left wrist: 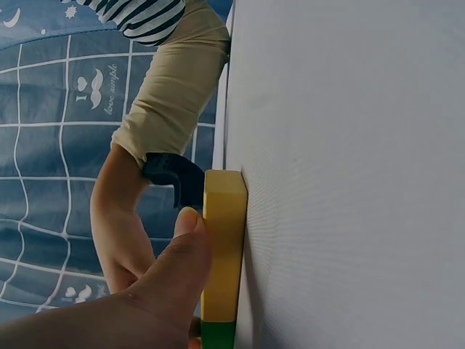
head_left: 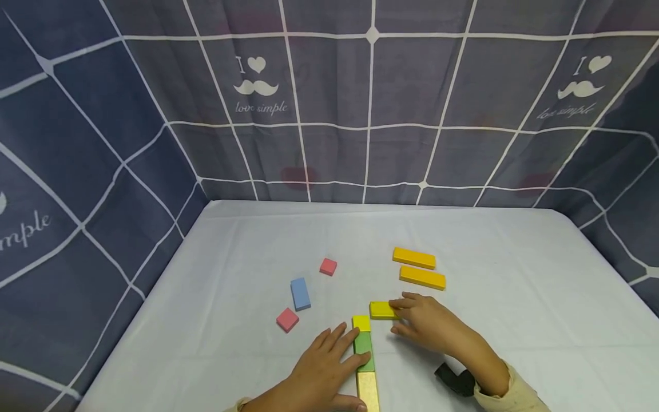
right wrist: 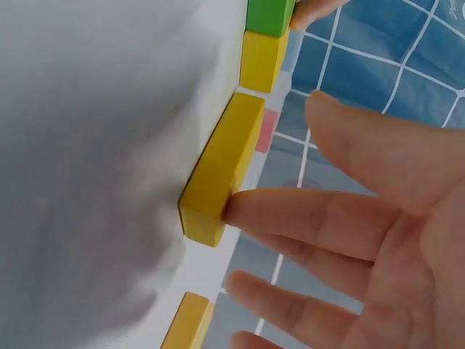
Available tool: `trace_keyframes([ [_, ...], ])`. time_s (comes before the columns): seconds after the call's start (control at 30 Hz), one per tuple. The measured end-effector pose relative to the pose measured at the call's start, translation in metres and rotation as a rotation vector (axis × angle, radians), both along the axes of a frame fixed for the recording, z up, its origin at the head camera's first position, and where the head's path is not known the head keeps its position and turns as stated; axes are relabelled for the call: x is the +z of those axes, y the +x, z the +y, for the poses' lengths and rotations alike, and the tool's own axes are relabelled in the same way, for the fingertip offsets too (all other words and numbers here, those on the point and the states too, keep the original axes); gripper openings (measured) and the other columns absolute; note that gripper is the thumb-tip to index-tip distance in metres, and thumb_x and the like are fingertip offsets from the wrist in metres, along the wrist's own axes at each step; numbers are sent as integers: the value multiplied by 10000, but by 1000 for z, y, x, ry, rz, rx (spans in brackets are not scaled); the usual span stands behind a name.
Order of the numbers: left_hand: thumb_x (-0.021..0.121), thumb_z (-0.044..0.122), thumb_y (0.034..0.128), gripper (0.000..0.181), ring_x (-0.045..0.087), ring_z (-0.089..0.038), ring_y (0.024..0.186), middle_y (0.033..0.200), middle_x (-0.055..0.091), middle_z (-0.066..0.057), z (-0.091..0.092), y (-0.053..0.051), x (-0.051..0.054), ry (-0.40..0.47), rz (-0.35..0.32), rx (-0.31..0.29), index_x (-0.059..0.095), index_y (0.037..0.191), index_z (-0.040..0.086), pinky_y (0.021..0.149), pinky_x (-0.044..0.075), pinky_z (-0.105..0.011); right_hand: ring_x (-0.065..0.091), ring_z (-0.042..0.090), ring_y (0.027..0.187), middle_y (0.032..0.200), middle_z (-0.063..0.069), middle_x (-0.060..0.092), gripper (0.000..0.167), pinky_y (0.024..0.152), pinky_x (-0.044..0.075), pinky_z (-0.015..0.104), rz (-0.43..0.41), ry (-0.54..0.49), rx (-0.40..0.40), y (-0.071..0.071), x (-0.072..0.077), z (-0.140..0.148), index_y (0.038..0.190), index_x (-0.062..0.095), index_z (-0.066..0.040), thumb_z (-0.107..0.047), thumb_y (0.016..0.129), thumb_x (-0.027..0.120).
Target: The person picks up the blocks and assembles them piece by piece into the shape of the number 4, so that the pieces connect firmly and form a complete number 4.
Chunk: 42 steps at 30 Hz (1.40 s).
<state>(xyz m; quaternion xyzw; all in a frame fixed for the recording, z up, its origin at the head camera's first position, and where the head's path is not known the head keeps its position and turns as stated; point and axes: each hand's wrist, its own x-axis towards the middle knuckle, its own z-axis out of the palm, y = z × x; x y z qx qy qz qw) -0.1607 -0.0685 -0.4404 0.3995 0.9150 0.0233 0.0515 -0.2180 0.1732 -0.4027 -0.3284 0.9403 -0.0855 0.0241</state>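
Observation:
A row of blocks stands end to end on the white cloth: a small yellow block point(head_left: 361, 321), a green block point(head_left: 362, 343) and a longer pale yellow block point(head_left: 367, 388). My left hand point(head_left: 326, 369) lies along the row's left side, fingers spread, with fingertips on the green block. In the left wrist view its thumb point(left wrist: 190, 229) rests against the longer block. A yellow block point(head_left: 380, 311) lies crosswise just right of the row's far end. Straight fingers of my right hand point(head_left: 435, 323) touch it, the thumb held apart from it in the right wrist view.
Two orange-yellow blocks point(head_left: 414, 257) lie beyond my right hand. Left of the row are a blue block point(head_left: 300, 294) and two pink blocks point(head_left: 287, 320). A black band point(head_left: 455, 380) is at my right wrist. A gridded curtain point(head_left: 334, 103) surrounds the table.

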Motion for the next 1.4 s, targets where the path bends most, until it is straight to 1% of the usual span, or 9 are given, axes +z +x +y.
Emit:
trace_keyframes([
  [0.13, 261, 767, 773, 738, 264, -295, 1350, 1481, 258, -62, 1, 0, 0, 1, -20, 6, 350, 1374, 348, 1034, 332, -481, 489, 381, 1176, 1184, 68, 622, 389, 899, 431, 531, -3, 8, -24, 8, 0, 0, 1049, 672, -6, -312, 808, 661],
  [0.33, 254, 767, 772, 737, 273, -291, 1346, 1485, 252, -63, 1, 1, 2, -9, -6, 5, 349, 1371, 349, 1028, 341, -473, 449, 382, 1216, 1243, 57, 588, 450, 906, 425, 539, 20, 16, -58, 18, -4, 0, 1119, 646, -29, -345, 799, 665],
  [0.47, 247, 768, 772, 738, 268, -291, 1347, 1491, 238, -61, 1, 0, 2, -12, -15, 4, 342, 1374, 352, 1028, 338, -473, 461, 376, 1207, 1215, 45, 607, 439, 905, 430, 524, 68, 33, -44, 22, -3, 1, 1095, 660, -31, -348, 792, 670],
  [0.57, 251, 765, 774, 738, 263, -291, 1351, 1492, 237, -60, 1, 0, 2, -12, -24, 6, 343, 1376, 348, 1033, 332, -475, 484, 351, 1193, 1201, 40, 614, 427, 907, 435, 505, 81, 23, -49, 24, -3, -1, 1093, 662, -44, -346, 792, 670],
  [0.7, 265, 759, 779, 734, 279, -291, 1344, 1482, 255, -64, 1, 0, 2, -9, 7, 0, 359, 1370, 334, 1028, 342, -465, 525, 312, 1153, 1238, 60, 579, 447, 901, 455, 463, 38, -19, -42, 28, -6, -9, 1162, 621, -82, -332, 795, 673],
  [0.8, 271, 756, 783, 725, 297, -292, 1335, 1472, 276, -66, 1, 1, 1, -6, 35, -5, 372, 1362, 330, 1020, 353, -458, 540, 317, 1125, 1258, 84, 550, 474, 882, 470, 449, 21, -21, -31, 31, -10, -15, 1201, 592, -101, -327, 793, 677],
  [0.97, 272, 756, 785, 720, 310, -292, 1327, 1464, 293, -67, 0, 1, 0, -5, 56, -8, 379, 1357, 331, 1015, 360, -455, 532, 318, 1122, 1254, 96, 544, 476, 898, 456, 457, 48, 7, -38, 34, -13, -19, 1191, 600, -107, -335, 782, 686],
  [1.17, 263, 755, 787, 720, 307, -289, 1329, 1466, 290, -63, 0, 1, 0, -7, 50, -8, 371, 1362, 336, 1014, 360, -457, 540, 301, 1116, 1243, 80, 553, 439, 911, 443, 458, 49, 9, -20, 35, -12, -19, 1165, 618, -124, -339, 788, 678],
  [1.4, 248, 752, 792, 721, 284, -283, 1342, 1463, 284, -70, 0, -1, -1, -16, 36, -29, 362, 1366, 332, 1034, 344, -435, 551, 294, 1094, 1225, 71, 562, 415, 904, 440, 463, 53, -4, 11, 37, -11, -19, 1152, 627, -128, -333, 794, 674],
])
